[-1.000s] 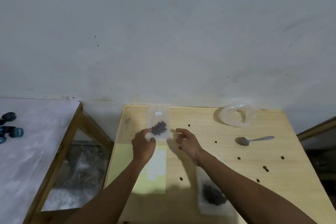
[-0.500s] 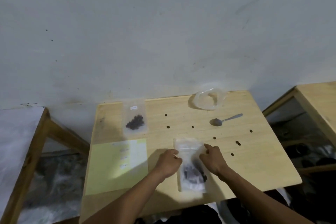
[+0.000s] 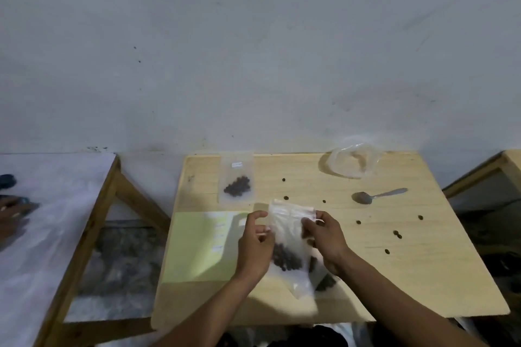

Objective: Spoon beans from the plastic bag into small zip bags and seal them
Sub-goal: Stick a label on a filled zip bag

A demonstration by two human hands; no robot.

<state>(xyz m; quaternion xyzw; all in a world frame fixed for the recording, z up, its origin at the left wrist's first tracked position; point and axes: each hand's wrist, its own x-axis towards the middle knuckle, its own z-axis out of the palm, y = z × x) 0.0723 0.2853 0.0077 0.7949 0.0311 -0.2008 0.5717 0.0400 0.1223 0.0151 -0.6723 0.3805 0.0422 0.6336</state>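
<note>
A small clear zip bag (image 3: 287, 231) with dark beans in its lower half is lifted off the wooden table (image 3: 423, 276). My left hand (image 3: 255, 245) pinches its left edge near the top. My right hand (image 3: 324, 236) pinches the right edge near the zip strip. A second small zip bag (image 3: 236, 180) with beans lies flat at the table's back left. The large plastic bag (image 3: 352, 160) sits crumpled at the back right, and a metal spoon (image 3: 377, 196) lies in front of it.
Several loose beans (image 3: 397, 234) are scattered over the table's right half. A pale yellow sheet (image 3: 200, 245) with white labels lies at the left. A white-topped table (image 3: 50, 222) stands to the left, with another person's hand (image 3: 11, 211) on it. Another wooden table (image 3: 510, 166) is at the right.
Both hands left the bean bag at the back left, came to the nearer bag and lifted it off the table by its top edges. The camera view shifted.
</note>
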